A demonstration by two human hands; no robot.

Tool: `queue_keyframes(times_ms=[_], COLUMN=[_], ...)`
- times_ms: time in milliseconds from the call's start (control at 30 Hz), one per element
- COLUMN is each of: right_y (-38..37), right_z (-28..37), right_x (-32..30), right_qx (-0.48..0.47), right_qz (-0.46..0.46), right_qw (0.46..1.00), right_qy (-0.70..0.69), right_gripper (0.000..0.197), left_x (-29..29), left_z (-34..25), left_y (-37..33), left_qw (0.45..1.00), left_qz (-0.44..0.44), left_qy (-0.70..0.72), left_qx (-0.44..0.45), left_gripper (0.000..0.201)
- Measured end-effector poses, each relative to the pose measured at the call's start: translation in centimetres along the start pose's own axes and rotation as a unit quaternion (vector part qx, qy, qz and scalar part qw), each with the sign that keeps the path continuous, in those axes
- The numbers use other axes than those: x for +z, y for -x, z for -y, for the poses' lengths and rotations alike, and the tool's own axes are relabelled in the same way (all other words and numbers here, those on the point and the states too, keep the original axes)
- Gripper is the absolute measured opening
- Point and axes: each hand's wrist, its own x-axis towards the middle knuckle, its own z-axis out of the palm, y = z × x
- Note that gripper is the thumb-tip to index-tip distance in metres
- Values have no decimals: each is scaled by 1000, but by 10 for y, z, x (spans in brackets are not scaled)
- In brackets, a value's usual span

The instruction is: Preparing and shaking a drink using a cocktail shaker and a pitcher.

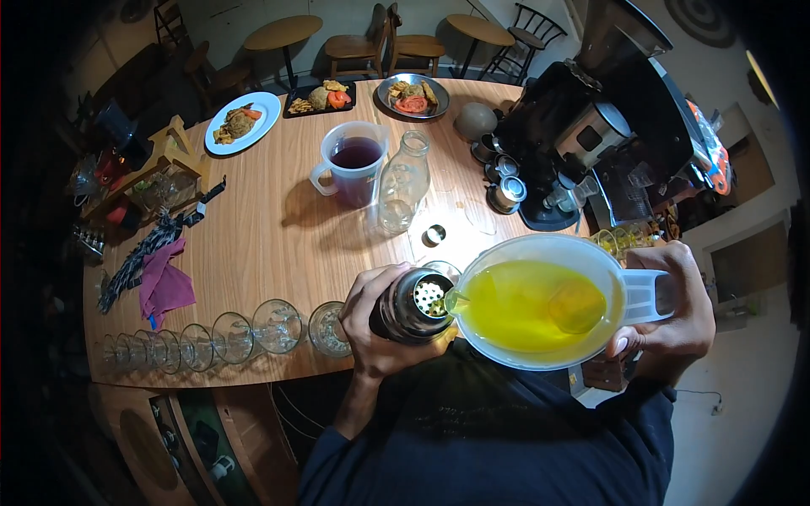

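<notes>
Left hand: your left hand (371, 325) is wrapped around a dark shaker (395, 315), its perforated strainer top (429, 297) facing up.
Right hand: your right hand (682, 316) grips the handle of a translucent jug (540, 246) of yellow-green liquid (519, 308).
Spout: at the strainer top, near the table (253, 244) edge in front of you.
Beyond: a clear glass bottle (403, 187) stands beside a jug of dark purple liquid (369, 184).
To your left: a row of clear glasses (278, 326).
</notes>
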Motion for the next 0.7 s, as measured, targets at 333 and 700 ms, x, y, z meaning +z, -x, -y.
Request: queue_keyframes(times_ms=[333, 700], right_y=[10, -5], right_z=[0, 5], right_x=[5, -4], right_qx=[91, -26], right_qz=[-39, 36], right_qw=[992, 999], right_qy=[-75, 9], right_gripper=[101, 97], left_x=[0, 0], left_z=[2, 3], left_y=[1, 2], left_qw=[1000, 1000], left_qz=[5, 2], left_qy=[-1, 9], left_qx=[12, 12], left_gripper=[83, 82])
